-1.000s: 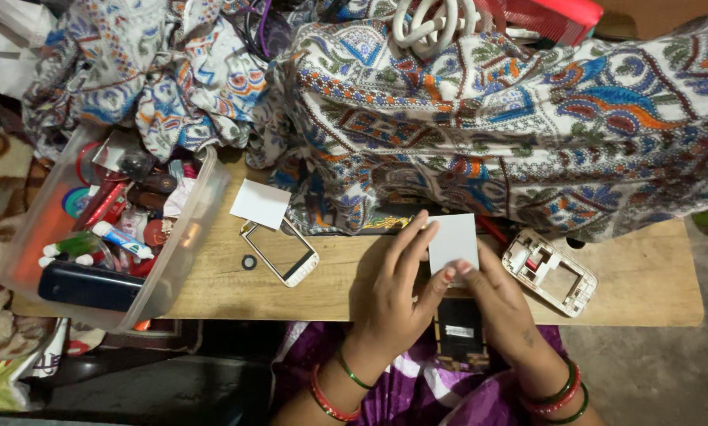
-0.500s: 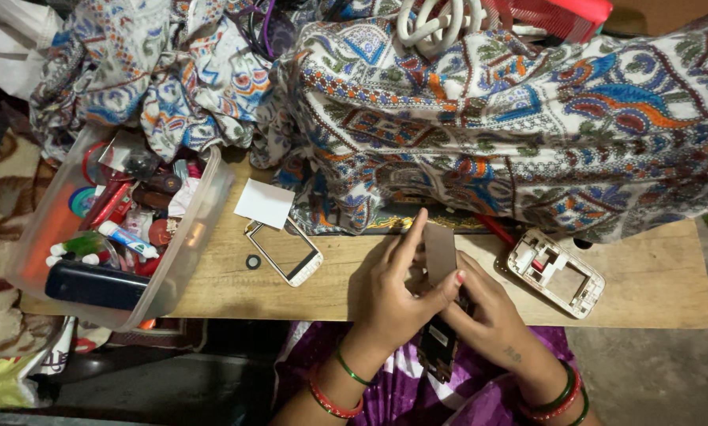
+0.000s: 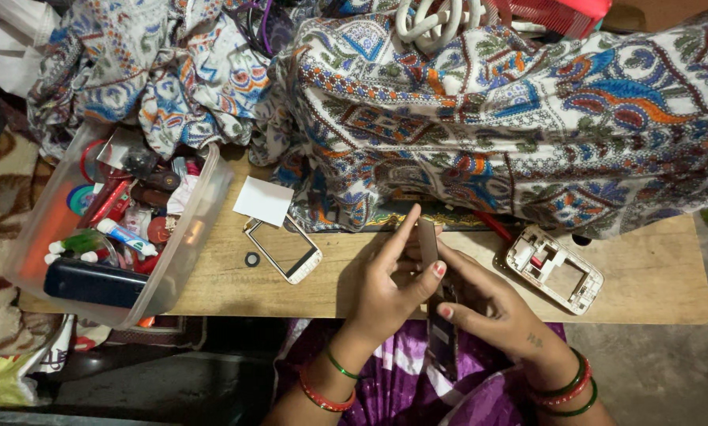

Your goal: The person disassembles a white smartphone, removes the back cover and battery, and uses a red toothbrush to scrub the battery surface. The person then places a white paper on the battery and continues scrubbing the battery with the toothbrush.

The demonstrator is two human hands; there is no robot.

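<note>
At the desk's (image 3: 654, 276) near edge, the left hand (image 3: 385, 280) is pinching a thin flat panel (image 3: 427, 241) on edge between thumb and fingers. The right hand (image 3: 488, 308) is gripping a dark phone body (image 3: 442, 339) hanging over the lap. Risk: the panel is likely to slip and drop, since the pinch is narrow.

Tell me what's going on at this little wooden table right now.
A person seated at the wooden table holds a thin flat panel edge-on between the left hand and right hand, with a dark phone body below it over the lap. On the table lie a white phone frame, a front bezel, a white card and a small ring. A clear plastic box of odds and ends sits beside them.
</note>
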